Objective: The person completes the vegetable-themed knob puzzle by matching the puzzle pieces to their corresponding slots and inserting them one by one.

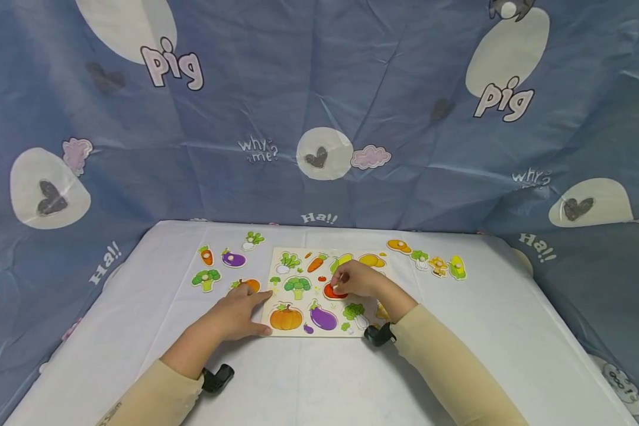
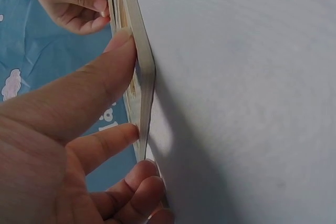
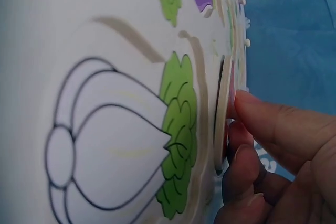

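Observation:
A wooden vegetable puzzle board (image 1: 325, 335) lies on the white table, printed with vegetable pictures in cut-out slots. My right hand (image 1: 359, 279) pinches a red tomato piece (image 1: 329, 291) between thumb and fingers, over the board's middle. In the right wrist view, that piece (image 3: 222, 119) is seen edge-on beside the bok choy slot (image 3: 121, 140); whether it is seated cannot be told. My left hand (image 1: 236, 315) touches the board's left side. Its thumb (image 2: 113, 59) rests at the board's edge, other fingers spread along it. A pumpkin piece (image 1: 251, 284) is partly hidden behind the left hand.
Left of the board lie loose carrot (image 1: 206, 255), eggplant (image 1: 234, 259), turnip (image 1: 252, 239) and broccoli (image 1: 206, 279) pieces. At the right are potato (image 1: 399, 246), bok choy (image 1: 420, 259), mushroom (image 1: 438, 266) and corn (image 1: 457, 268) pieces. A blue printed curtain (image 1: 277, 195) hangs behind.

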`<state>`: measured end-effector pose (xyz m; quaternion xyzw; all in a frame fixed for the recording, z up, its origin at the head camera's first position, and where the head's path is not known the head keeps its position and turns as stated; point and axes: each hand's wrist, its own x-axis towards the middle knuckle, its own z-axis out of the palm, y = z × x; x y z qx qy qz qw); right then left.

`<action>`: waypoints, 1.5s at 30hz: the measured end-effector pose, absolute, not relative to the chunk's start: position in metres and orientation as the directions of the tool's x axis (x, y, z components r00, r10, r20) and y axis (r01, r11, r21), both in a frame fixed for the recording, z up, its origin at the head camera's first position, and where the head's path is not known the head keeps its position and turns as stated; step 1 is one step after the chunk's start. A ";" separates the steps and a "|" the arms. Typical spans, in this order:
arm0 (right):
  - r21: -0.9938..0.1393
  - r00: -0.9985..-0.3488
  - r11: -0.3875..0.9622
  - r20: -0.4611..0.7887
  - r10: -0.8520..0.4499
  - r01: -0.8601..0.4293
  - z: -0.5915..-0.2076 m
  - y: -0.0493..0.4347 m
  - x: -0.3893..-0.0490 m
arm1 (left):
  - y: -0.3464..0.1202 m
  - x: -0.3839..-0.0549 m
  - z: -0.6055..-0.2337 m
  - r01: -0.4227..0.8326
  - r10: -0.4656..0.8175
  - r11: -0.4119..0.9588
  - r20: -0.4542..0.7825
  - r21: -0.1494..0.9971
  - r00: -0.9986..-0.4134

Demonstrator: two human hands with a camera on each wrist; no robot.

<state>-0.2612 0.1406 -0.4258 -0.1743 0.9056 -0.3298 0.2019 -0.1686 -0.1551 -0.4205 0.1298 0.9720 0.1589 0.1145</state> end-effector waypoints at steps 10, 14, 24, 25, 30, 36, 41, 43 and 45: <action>-0.675 -0.870 0.725 -0.265 -0.416 -0.141 -0.427 0.138 -0.262 | -0.156 -0.167 -0.419 0.217 0.289 0.914 -0.176 0.343 -0.941; -0.665 -0.876 0.733 -0.262 -0.404 -0.140 -0.428 0.137 -0.263 | -0.157 -0.167 -0.420 0.213 0.286 0.914 -0.177 0.344 -0.942; -0.658 -0.886 0.743 -0.266 -0.379 -0.120 -0.428 0.138 -0.262 | -0.157 -0.167 -0.419 0.212 0.286 0.914 -0.181 0.346 -0.941; -0.656 -0.888 0.745 -0.265 -0.376 -0.119 -0.428 0.138 -0.261 | -0.157 -0.168 -0.419 0.213 0.288 0.914 -0.183 0.346 -0.940; -0.638 -0.897 0.761 -0.259 -0.357 -0.119 -0.426 0.141 -0.258 | -0.156 -0.169 -0.419 0.223 0.297 0.914 -0.182 0.340 -0.938; -0.650 -0.904 0.749 -0.235 -0.357 -0.127 -0.418 0.147 -0.252 | -0.156 -0.170 -0.422 0.230 0.301 0.912 -0.175 0.340 -0.937; -0.671 -0.906 0.727 -0.205 -0.371 -0.145 -0.410 0.154 -0.249 | -0.156 -0.170 -0.423 0.233 0.304 0.911 -0.170 0.340 -0.937; -0.680 -0.904 0.714 -0.182 -0.387 -0.169 -0.406 0.158 -0.248 | -0.156 -0.170 -0.423 0.233 0.303 0.911 -0.171 0.340 -0.938; -0.693 -0.901 0.696 -0.160 -0.404 -0.190 -0.403 0.162 -0.247 | -0.156 -0.170 -0.423 0.231 0.302 0.912 -0.171 0.340 -0.938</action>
